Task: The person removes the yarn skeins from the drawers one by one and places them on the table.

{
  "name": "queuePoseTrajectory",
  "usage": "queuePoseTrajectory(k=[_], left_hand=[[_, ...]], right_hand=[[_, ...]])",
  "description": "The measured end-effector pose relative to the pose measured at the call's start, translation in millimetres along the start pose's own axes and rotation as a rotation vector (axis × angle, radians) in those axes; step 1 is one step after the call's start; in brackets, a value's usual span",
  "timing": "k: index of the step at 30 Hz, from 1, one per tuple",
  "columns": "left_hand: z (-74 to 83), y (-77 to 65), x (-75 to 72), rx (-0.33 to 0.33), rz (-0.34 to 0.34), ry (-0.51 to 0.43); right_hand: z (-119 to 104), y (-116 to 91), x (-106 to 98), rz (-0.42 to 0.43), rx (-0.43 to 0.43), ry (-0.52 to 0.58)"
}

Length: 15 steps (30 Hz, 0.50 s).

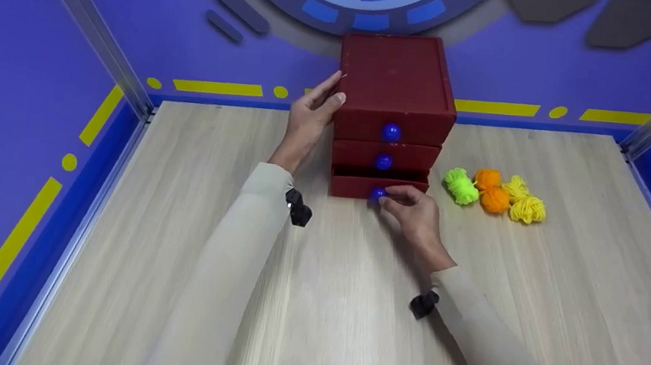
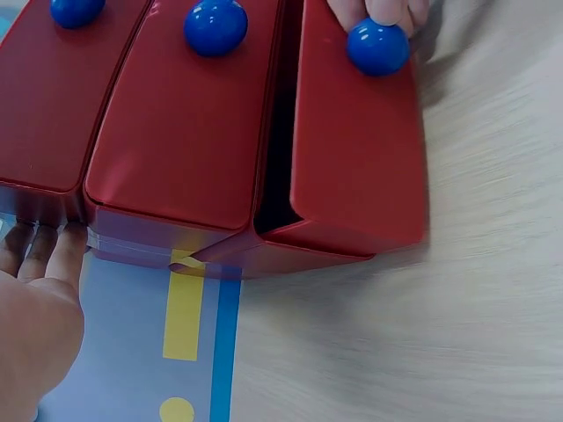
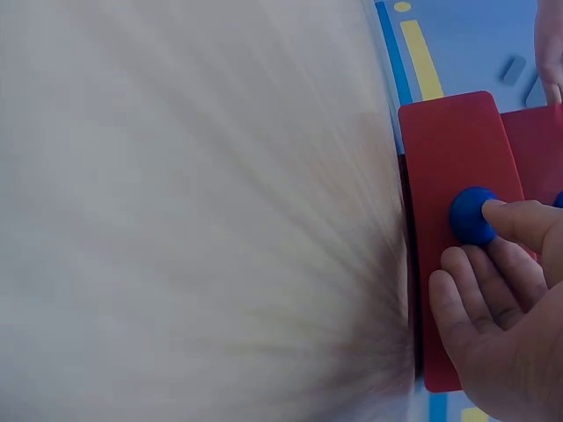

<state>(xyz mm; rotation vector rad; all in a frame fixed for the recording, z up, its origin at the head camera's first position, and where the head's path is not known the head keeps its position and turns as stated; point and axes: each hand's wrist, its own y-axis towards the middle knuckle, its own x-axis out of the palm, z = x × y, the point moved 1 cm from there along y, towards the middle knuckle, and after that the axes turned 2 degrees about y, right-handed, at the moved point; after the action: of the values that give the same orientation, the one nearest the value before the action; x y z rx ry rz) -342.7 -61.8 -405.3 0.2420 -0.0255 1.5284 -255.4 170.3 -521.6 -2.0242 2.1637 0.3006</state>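
Note:
A dark red chest of three drawers (image 1: 397,72) with round blue knobs stands at the back of the table. Its bottom drawer (image 1: 352,187) is pulled out a little, with a dark gap along its top; the two drawers above look closed. My right hand (image 1: 415,216) pinches the blue knob (image 3: 471,215) of that bottom drawer between thumb and fingers. At the chest's upper left side, my left hand (image 1: 308,120) rests with fairly straight fingers (image 2: 63,257) against the red wall.
Right of the chest lie small yarn bundles: a green one (image 1: 461,186), orange ones (image 1: 491,191) and yellow ones (image 1: 526,203). Blue panels (image 1: 241,65) with yellow markings wall in the back and sides of the wooden table (image 1: 319,303).

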Motion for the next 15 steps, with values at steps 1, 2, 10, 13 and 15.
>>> queuePoseTrajectory(k=[1,2,10,13,15], left_hand=[[-0.1,-0.2,-0.1,0.001,0.000,0.000],[-0.1,-0.4,-0.3,0.002,0.000,0.001],[1.0,-1.7,0.0,-0.003,-0.006,-0.045],[1.2,-1.1,0.6,-0.005,-0.004,-0.057],[1.1,-0.7,0.9,-0.003,-0.004,-0.062]], right_hand=[[0.3,1.4,0.1,0.001,0.002,-0.003],[0.4,2.9,0.3,0.002,0.005,-0.001],[-0.1,12.5,1.9,0.007,0.011,-0.023],[-0.1,16.0,2.3,0.007,0.018,-0.013],[0.1,18.2,2.6,0.007,0.028,-0.001]])
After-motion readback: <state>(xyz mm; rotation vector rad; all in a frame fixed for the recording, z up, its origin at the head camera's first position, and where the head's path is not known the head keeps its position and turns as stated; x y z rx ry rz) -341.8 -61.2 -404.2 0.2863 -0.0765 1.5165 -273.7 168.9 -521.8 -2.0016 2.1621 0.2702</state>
